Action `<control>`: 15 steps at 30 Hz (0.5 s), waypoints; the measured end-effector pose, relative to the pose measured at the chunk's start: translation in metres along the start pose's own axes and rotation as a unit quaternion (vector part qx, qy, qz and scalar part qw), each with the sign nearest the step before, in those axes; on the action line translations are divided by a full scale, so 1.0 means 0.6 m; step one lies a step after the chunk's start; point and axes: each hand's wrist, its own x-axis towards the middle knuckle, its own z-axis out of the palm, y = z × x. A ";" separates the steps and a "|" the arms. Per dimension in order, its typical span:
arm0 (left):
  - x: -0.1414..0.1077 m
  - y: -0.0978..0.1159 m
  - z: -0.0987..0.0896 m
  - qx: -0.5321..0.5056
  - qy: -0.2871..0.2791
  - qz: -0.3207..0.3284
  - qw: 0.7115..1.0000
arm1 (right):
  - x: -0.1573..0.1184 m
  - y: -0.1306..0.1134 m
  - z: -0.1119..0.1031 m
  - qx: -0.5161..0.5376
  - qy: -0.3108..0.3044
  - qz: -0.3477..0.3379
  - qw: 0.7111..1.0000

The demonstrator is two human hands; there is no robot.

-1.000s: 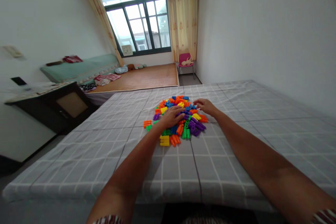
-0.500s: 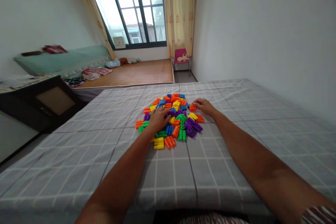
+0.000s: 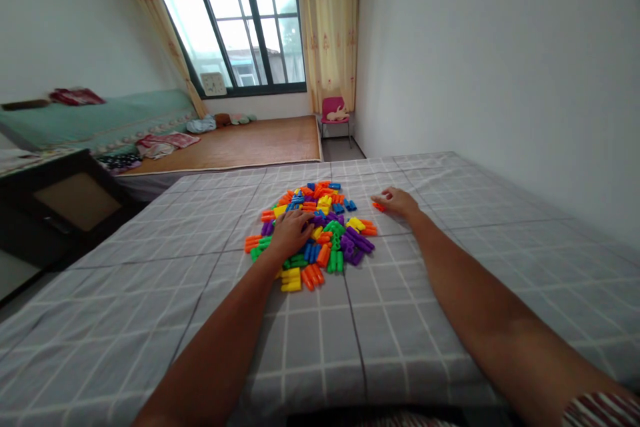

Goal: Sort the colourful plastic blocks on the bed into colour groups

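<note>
A pile of plastic pieces point(image 3: 336, 230) in orange, green, blue, yellow and purple lies on a grey checked cloth point(image 3: 320, 333). My left hand point(image 3: 294, 230) rests over the left part of the pile, its fingers bent onto the pieces; whether it grips one is hidden. Right of the pile, my right hand point(image 3: 399, 203) is closed on an orange piece point(image 3: 379, 206), low over the cloth. A blue piece point(image 3: 350, 205) sits at the pile's right edge, between the hands.
Beyond the cloth-covered surface is a low bed platform point(image 3: 250, 140) with clothes. A dark cabinet point(image 3: 70, 197) stands at the left, a pink chair point(image 3: 334, 110) at the back. A white wall point(image 3: 500, 67) runs along the right.
My right hand has moved right, away from the pile, taking the orange piece with it. My left hand remains on the pile. The whole view has shifted slightly.
</note>
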 end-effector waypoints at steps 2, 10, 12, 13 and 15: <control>0.000 -0.002 0.002 0.000 0.001 0.004 1.000 | -0.001 0.000 0.009 -0.010 -0.025 -0.049 0.998; 0.002 -0.015 0.017 -0.012 0.001 -0.006 1.000 | 0.030 0.065 -0.026 0.087 -0.066 -0.043 0.993; 0.002 -0.014 0.017 -0.012 0.001 -0.002 1.000 | 0.039 0.071 -0.045 0.142 -0.115 -0.031 0.983; 0.001 -0.014 0.016 -0.011 0.001 0.001 1.000 | 0.042 0.072 -0.052 0.166 -0.137 -0.026 0.976; 0.001 -0.012 0.014 -0.008 0.000 0.005 1.000 | 0.043 0.073 -0.062 0.198 -0.165 -0.019 0.966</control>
